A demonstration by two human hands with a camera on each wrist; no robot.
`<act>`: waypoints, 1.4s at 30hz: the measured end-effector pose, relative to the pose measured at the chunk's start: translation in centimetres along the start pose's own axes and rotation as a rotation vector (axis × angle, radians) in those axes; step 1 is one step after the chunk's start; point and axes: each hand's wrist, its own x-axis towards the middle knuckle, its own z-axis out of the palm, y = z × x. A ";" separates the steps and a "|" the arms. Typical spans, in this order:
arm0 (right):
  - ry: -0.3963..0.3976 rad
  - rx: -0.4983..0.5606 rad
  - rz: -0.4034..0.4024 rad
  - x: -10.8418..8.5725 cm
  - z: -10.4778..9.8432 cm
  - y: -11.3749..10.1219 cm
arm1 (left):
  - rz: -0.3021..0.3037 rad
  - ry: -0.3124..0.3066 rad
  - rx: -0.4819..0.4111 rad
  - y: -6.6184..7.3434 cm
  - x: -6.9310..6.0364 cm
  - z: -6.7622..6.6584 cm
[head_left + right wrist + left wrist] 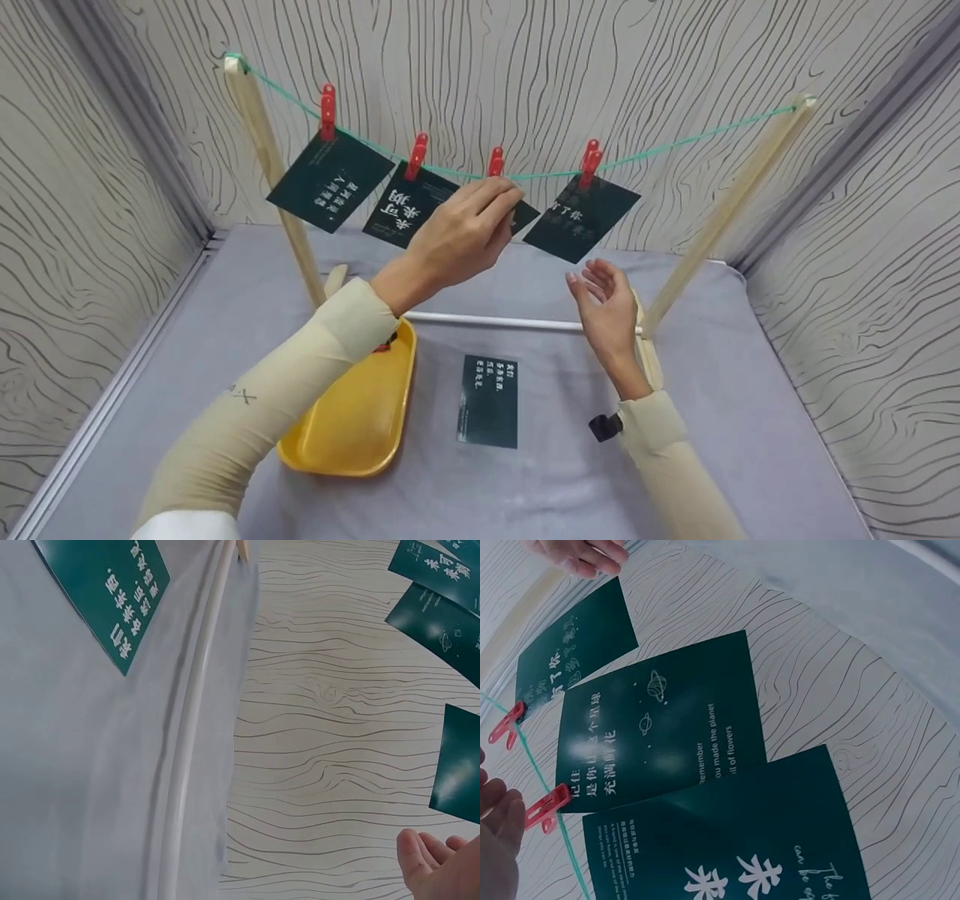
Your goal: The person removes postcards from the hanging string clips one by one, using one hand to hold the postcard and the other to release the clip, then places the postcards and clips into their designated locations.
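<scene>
My left hand (469, 225) is raised at the green line, fingers loosely bent by a red clothespin (549, 806). That clothespin holds a dark green card (660, 712) with planet drawings; in the head view my hand hides most of it. A small gap seems to separate fingertips and clothespin. Beside it hang a card with large white characters (401, 206) and, far left, another card (330, 180). My right hand (609, 307), fingers relaxed and holding nothing, is just below the rightmost hanging card (581, 217), apart from it.
The green line (697, 139) sags between two wooden posts (259, 142). A white rod (487, 322) joins them low down. On the grey cloth (555, 487) lie a loose green card (487, 401) and a yellow tray (360, 405), with something red and black partly hidden by my left sleeve.
</scene>
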 end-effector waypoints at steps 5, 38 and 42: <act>-0.007 0.043 0.031 0.8 0.2 0.2 | -0.018 -0.039 0.061 0.0 0.9 0.3; -0.078 0.591 0.084 3.8 1.8 0.4 | -0.339 -0.318 -0.277 0.6 8.0 2.3; -0.071 0.621 0.093 4.0 2.2 0.3 | -0.367 -0.325 -0.300 0.9 8.9 2.8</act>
